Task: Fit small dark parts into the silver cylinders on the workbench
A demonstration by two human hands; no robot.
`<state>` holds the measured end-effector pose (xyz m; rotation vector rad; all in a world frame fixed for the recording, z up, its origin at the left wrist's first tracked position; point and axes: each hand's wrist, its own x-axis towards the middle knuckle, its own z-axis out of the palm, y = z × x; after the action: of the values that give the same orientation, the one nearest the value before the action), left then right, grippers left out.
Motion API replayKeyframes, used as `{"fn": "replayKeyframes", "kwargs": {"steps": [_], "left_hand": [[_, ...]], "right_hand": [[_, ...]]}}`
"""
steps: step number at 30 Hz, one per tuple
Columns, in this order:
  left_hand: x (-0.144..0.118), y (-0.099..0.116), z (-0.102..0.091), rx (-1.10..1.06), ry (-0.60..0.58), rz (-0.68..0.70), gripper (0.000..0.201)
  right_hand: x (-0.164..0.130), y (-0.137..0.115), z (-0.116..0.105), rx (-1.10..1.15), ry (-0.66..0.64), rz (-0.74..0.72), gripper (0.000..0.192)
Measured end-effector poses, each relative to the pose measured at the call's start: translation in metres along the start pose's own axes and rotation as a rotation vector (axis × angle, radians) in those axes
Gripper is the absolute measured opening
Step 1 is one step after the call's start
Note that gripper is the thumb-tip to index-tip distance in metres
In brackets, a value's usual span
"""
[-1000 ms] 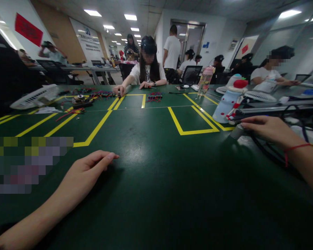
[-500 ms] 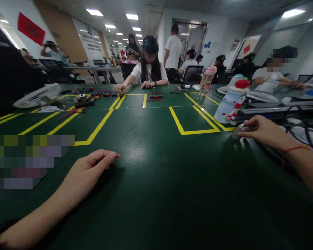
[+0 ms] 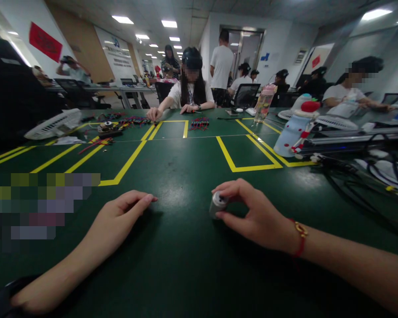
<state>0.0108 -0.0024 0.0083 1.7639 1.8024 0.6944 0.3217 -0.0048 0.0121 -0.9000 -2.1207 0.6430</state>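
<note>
The left hand (image 3: 119, 218) lies seemingly idle over the green table (image 3: 185, 274), thumb and fingers together; the right hand (image 3: 257, 216), well apart, pinches a silver cylinder (image 3: 216, 206) near mid-table, apparently round its side for steadiness; beyond, yellow tape (image 3: 257, 168) likely marks out places

So the cylinder (image 3: 217, 206) is in the right hand (image 3: 260, 216), left hand (image 3: 122, 214) off to its left, both at the near side of the worktop (image 3: 185, 269). Flask's (image 3: 287, 134) behind on the right, tumbler (image 3: 262, 105) farther back, fan (image 3: 55, 125) back left. Person (image 3: 190, 90) sits across, behind the worktop.
</note>
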Motion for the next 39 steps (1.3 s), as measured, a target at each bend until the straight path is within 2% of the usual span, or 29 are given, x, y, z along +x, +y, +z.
{"fn": "replayKeyframes", "kwargs": {"steps": [2,5,11,14,17,22,27,30,32,35,39], "left_hand": [[0.001,-0.002,0.001,-0.001,0.003,0.021,0.043],[-0.001,0.005,0.004,0.011,-0.005,0.077,0.039],[-0.011,0.056,0.026,-0.046,-0.11,0.382,0.027],[-0.01,0.079,0.038,-0.079,-0.148,0.475,0.02],[-0.008,0.088,0.041,-0.115,-0.133,0.501,0.015],[-0.007,0.078,0.036,-0.139,-0.057,0.417,0.016],[-0.003,0.059,0.053,-0.023,-0.205,0.438,0.012],[-0.002,0.053,0.064,0.051,-0.223,0.472,0.011],[-0.002,0.053,0.064,0.031,-0.232,0.463,0.015],[-0.003,0.055,0.051,-0.04,-0.231,0.401,0.028],[0.001,0.044,0.018,-0.056,-0.118,0.247,0.032]], "right_hand": [[0.001,-0.007,0.018,-0.002,-0.06,-0.012,0.031],[-0.001,-0.005,0.026,-0.021,-0.073,-0.017,0.033],[-0.005,0.004,0.029,0.104,-0.046,0.11,0.06],[-0.005,0.005,0.03,0.167,-0.043,0.131,0.059],[-0.005,0.003,0.029,0.169,-0.036,0.128,0.058],[-0.004,0.001,0.021,0.021,-0.026,0.112,0.05],[-0.005,0.003,0.02,-0.031,-0.021,0.107,0.037],[-0.005,0.002,0.022,-0.026,-0.009,0.114,0.037],[-0.003,0.001,0.018,-0.028,0.015,0.12,0.037],[0.001,0.007,-0.002,-0.062,0.106,0.164,0.041],[-0.006,0.041,-0.061,-0.323,0.291,0.37,0.049]]}}
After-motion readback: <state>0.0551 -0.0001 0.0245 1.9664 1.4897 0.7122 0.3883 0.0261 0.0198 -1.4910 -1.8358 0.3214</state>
